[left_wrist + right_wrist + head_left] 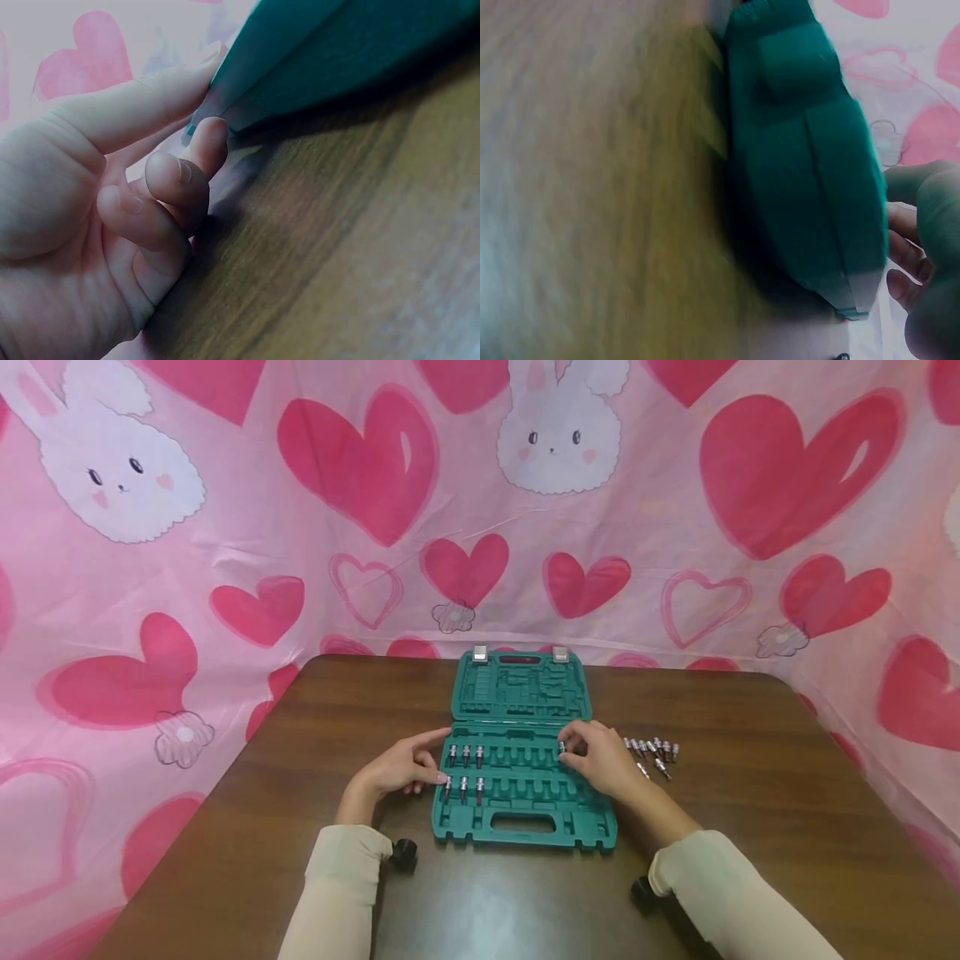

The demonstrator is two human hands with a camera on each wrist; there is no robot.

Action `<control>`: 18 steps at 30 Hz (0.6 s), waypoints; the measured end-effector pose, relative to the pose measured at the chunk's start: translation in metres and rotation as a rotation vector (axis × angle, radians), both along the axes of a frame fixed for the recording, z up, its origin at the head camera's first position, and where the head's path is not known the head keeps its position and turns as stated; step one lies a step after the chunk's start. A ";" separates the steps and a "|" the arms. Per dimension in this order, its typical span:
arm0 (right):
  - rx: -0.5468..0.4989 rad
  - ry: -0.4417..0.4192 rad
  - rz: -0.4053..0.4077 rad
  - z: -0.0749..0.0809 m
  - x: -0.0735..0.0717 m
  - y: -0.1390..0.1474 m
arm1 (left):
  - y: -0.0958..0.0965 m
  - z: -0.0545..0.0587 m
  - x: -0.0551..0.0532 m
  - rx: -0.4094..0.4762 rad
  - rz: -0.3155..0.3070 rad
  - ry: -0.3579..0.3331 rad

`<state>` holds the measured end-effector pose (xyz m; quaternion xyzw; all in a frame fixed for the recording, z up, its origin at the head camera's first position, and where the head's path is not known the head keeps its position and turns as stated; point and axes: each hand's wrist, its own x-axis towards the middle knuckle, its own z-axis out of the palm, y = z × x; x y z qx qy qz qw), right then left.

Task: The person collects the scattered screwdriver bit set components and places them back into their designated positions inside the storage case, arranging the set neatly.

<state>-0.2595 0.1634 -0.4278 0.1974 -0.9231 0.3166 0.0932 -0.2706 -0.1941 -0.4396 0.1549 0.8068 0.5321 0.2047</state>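
At the right end of the case's [517, 770] upper row, the right hand [609, 762] pinches a bit [562, 747]; bare slots [517, 756] run left from it to three seated bits [466, 755]. Its long axis seems to match theirs, though fingers partly cover it. The left hand [399, 768], gripping nothing, touches the left edge. Loose bits [657, 747] lie right, on the counter [360, 702].

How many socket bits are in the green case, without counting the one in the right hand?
6: three socket bits at the left of the far row, three at the left of the near row. The right hand may hide more.
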 end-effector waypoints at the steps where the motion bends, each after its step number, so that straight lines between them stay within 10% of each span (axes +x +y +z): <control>1: -0.002 0.002 -0.001 0.000 0.001 0.000 | 0.001 0.000 0.000 0.005 -0.003 -0.002; 18: -0.071 -0.096 -0.006 -0.003 0.005 -0.030 | 0.000 -0.001 0.002 0.001 0.000 0.013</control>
